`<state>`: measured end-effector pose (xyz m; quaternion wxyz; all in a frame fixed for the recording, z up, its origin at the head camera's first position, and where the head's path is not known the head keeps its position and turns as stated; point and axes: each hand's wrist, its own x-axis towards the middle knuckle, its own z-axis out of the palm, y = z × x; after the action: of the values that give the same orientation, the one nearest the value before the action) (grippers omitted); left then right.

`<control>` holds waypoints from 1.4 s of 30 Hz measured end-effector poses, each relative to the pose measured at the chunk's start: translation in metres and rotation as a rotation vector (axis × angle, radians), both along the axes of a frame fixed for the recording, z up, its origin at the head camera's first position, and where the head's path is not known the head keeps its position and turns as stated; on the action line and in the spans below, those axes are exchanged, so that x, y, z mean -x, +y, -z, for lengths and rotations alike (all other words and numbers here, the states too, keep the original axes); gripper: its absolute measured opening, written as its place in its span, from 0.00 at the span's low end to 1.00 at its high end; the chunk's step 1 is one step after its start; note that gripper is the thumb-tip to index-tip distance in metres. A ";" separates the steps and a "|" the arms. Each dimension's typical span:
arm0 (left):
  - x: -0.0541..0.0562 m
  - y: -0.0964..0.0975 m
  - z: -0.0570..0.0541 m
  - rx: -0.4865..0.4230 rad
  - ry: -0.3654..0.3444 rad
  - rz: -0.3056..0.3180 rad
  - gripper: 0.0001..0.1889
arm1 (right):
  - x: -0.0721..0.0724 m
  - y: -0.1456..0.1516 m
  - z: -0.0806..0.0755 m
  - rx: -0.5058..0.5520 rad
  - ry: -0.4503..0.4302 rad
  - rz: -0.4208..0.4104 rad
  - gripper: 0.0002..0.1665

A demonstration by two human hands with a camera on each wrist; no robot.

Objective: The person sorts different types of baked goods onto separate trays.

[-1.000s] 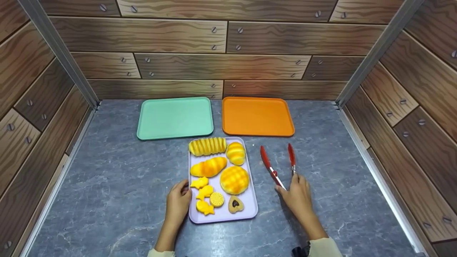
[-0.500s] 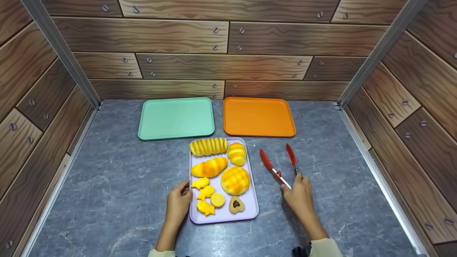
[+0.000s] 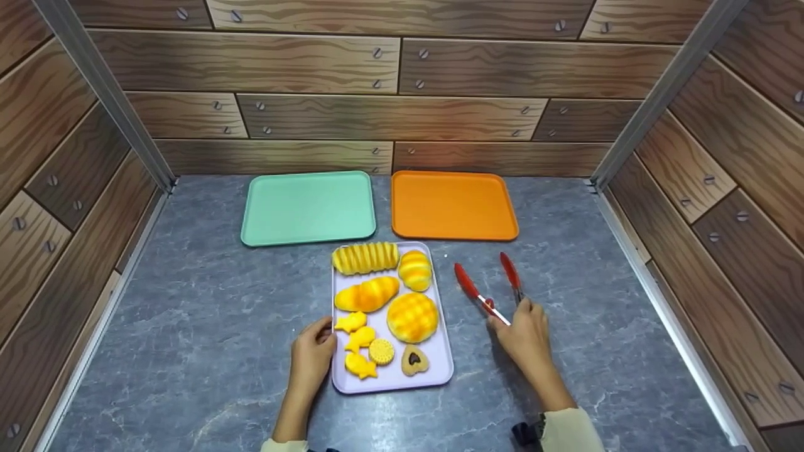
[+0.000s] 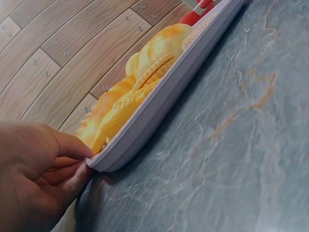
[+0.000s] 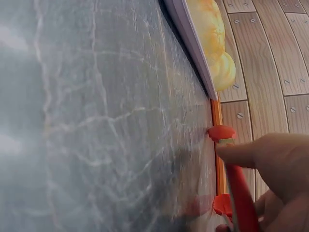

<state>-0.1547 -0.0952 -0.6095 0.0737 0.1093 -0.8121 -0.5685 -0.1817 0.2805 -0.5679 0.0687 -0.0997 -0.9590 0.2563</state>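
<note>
My left hand pinches the left rim of a lilac tray; the left wrist view shows thumb and fingers on that rim. On the tray lie a ridged loaf, a croissant, a small striped bun, a round checkered bun, several yellow cookies and a triangular cookie with a dark heart. To the right of the tray, my right hand holds red-tipped tongs, their arms spread apart with nothing between the tips.
A mint green tray and an orange tray lie side by side behind the lilac one, bearing nothing. Wood-patterned walls enclose the grey marbled tabletop at the back and both sides.
The tongs have turned slightly in my right hand, and their tips have shifted a little to the left. My left hand and the trays stay in place.
</note>
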 end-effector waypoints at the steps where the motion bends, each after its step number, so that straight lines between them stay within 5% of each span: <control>1: 0.000 0.000 0.000 -0.002 -0.003 0.002 0.19 | 0.000 -0.001 -0.001 -0.002 0.013 0.003 0.48; 11: 0.000 -0.002 -0.001 -0.011 -0.005 -0.006 0.19 | 0.001 -0.018 -0.005 0.067 0.157 -0.057 0.43; 29: 0.002 -0.002 0.001 0.020 0.024 -0.005 0.19 | 0.006 -0.051 -0.023 0.051 0.070 -0.237 0.40; 42: 0.001 0.000 0.001 0.019 0.021 -0.007 0.18 | 0.010 -0.058 -0.022 -0.046 0.084 -0.264 0.39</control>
<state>-0.1557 -0.0948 -0.6108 0.0850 0.1055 -0.8163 -0.5615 -0.1921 0.2228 -0.5458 0.0766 0.0396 -0.9657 0.2450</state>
